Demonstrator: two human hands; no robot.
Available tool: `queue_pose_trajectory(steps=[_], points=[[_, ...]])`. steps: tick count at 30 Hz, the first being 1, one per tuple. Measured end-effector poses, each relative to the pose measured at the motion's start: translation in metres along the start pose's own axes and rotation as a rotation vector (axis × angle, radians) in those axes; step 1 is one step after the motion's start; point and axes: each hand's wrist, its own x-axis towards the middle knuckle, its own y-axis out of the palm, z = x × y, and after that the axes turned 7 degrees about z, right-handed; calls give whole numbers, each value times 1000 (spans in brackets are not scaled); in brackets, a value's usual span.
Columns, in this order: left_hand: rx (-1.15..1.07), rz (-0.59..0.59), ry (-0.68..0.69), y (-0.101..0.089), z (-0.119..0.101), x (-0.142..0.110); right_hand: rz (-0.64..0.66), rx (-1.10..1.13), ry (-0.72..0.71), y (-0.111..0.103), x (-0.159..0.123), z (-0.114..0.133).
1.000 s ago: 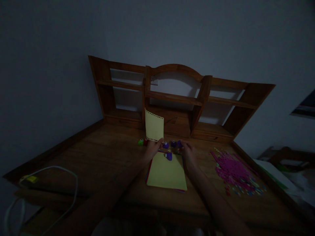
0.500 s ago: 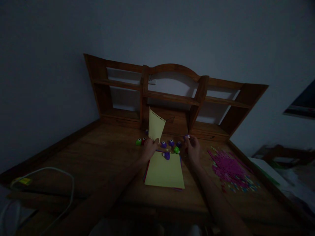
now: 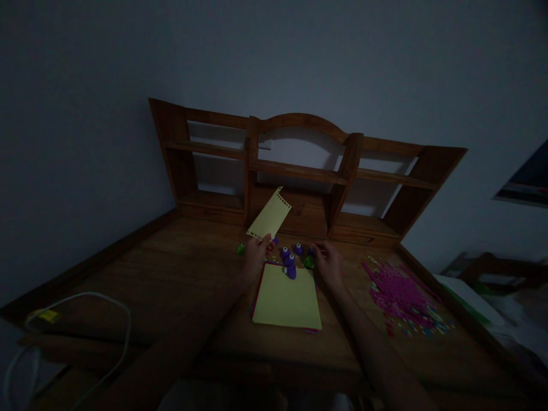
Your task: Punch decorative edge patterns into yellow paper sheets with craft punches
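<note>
My left hand (image 3: 256, 255) is closed on a pale yellow sheet of paper (image 3: 270, 217), held up at a slant with small punched holes along two edges. A red craft punch (image 3: 269, 248) is close beside its fingers. My right hand (image 3: 329, 262) has its fingers closed around a dark purple craft punch (image 3: 311, 251), partly hidden. Just below that is a green punch (image 3: 309, 262). Between my hands stand several purple punches (image 3: 298, 249). One purple punch (image 3: 291, 272) lies on the top edge of a yellow-topped paper stack (image 3: 286, 299).
Another green punch (image 3: 241, 249) stands left of my left hand. A heap of magenta paper strips (image 3: 398, 291) with coloured scraps lies on the right of the wooden desk (image 3: 171, 274). A wooden shelf unit (image 3: 299, 165) borders the back; a white cable (image 3: 124, 308) loops at left.
The purple punch from my right hand now sits among the others near the stack's top edge. My right hand has moved left and down to the dark purple punch. The yellow sheet has turned.
</note>
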Motion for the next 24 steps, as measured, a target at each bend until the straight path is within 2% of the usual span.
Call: queue_pose_trajectory(steps=[4, 10, 17, 24], points=[[-77, 4, -13, -1, -1, -1, -10, -16, 3, 0, 1, -3], [-37, -26, 2, -2, 0, -3, -82, -186, -29, -4, 5, -17], [-59, -55, -1, -2, -3, -5, -76, -390, -100, -8, 5, -19], [-188, -55, -65, -2, -8, -7, -15, -476, -77, -6, 5, -28]])
